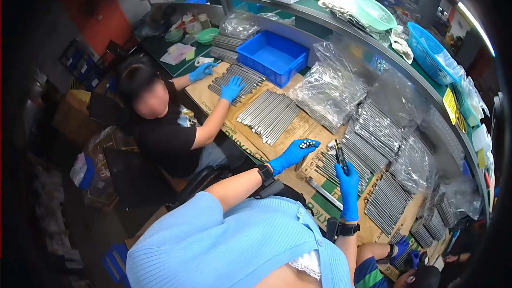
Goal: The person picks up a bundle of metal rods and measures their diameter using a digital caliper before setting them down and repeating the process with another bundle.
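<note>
Nearest, right hand (pixel 349 186) in blue glove, fingers pinched round a thin dark rod (pixel 340 156), long axis toward 12 o'clock; at its 10 o'clock, left hand (pixel 293 153), cupped palm up, cradling small pale caps (pixel 307 143), just beside the rod's tip. Beyond, at 12 to 2 o'clock, rows of grey metal rods (pixel 376 128) and clear bags (pixel 325 93) on cardboard; farther, at 11 o'clock, blue bin (pixel 272 56) and co-worker's gloved hands (pixel 232 88) on other rods.

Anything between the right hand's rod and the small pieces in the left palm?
Nothing visible. The right hand holds a dark rod upright; the left hand holds small pieces in its palm, with open air between them above the rod piles.
</note>
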A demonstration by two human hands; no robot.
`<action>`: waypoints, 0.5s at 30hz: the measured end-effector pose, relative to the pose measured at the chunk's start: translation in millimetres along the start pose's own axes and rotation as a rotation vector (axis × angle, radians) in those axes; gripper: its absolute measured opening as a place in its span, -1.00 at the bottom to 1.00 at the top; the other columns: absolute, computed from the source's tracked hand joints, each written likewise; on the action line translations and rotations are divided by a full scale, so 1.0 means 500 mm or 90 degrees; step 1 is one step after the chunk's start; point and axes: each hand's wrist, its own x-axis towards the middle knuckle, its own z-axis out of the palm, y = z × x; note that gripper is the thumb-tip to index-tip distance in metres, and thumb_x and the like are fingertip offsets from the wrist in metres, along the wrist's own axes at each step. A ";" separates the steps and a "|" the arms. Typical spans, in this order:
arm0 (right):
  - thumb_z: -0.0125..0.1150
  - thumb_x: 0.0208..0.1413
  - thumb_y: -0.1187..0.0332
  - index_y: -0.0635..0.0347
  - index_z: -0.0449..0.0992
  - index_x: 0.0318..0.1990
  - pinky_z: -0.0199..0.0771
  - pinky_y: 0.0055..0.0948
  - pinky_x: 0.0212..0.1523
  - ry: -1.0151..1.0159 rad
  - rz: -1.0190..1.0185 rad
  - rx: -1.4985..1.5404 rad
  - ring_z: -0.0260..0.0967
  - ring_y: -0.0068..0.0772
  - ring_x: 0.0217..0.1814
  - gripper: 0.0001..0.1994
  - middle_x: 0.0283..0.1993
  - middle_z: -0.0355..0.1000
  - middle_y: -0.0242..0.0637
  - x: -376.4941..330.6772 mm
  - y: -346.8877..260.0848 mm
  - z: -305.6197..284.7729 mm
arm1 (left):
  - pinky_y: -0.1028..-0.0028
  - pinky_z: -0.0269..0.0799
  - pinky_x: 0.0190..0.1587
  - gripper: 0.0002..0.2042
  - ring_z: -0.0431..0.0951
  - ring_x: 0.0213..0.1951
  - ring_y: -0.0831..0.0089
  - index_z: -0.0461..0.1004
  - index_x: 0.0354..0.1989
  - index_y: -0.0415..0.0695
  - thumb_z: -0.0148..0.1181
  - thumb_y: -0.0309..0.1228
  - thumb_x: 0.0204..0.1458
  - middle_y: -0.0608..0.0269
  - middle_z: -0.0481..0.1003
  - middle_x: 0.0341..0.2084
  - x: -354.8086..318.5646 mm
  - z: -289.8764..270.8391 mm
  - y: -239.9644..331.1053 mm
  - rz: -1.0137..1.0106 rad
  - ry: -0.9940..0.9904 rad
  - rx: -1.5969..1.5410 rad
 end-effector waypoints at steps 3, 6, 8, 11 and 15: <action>0.26 0.00 0.24 0.32 0.46 -0.13 0.28 -0.57 -0.47 0.029 0.029 -0.004 0.32 -0.67 -0.43 -0.64 -0.46 0.44 -0.34 -0.017 0.021 -0.010 | 0.49 0.36 0.00 -0.79 0.48 -0.11 0.47 0.49 -0.15 -0.27 0.06 -0.45 0.09 0.18 0.51 -0.18 0.003 -0.008 0.008 -0.016 -0.025 0.014; 0.26 -0.02 0.17 0.29 0.47 -0.15 0.29 -0.46 -0.48 0.111 -0.017 -0.036 0.40 -0.52 -0.43 -0.62 -0.46 0.47 -0.22 -0.022 0.049 -0.012 | 0.50 0.36 0.00 -0.79 0.48 -0.10 0.48 0.49 -0.15 -0.28 0.05 -0.47 0.09 0.19 0.51 -0.18 0.010 -0.008 0.011 -0.016 -0.053 0.051; 0.27 -0.04 0.12 0.28 0.47 -0.14 0.31 -0.41 -0.46 0.142 -0.075 -0.099 0.42 -0.44 -0.45 -0.58 -0.45 0.48 -0.18 -0.023 0.025 -0.001 | 0.50 0.36 0.00 -0.80 0.48 -0.11 0.48 0.49 -0.15 -0.28 0.05 -0.48 0.09 0.19 0.51 -0.18 0.010 -0.010 0.018 -0.016 -0.060 0.084; 0.27 -0.06 0.05 0.23 0.47 -0.09 0.38 -0.37 -0.45 0.123 -0.037 -0.165 0.45 -0.30 -0.48 -0.52 -0.46 0.48 -0.11 -0.037 -0.066 -0.011 | 0.52 0.35 0.00 -0.79 0.49 -0.12 0.48 0.48 -0.13 -0.28 0.04 -0.50 0.09 0.20 0.52 -0.19 0.006 -0.006 0.041 -0.031 -0.088 0.076; 0.25 -0.08 -0.03 0.20 0.47 -0.11 0.38 -0.30 -0.51 0.157 -0.057 -0.346 0.45 -0.15 -0.50 -0.49 -0.48 0.48 -0.10 -0.013 -0.059 0.006 | 0.54 0.36 -0.01 -0.78 0.49 -0.13 0.49 0.47 -0.11 -0.28 0.05 -0.50 0.09 0.21 0.52 -0.18 0.026 -0.006 0.034 -0.058 -0.091 0.050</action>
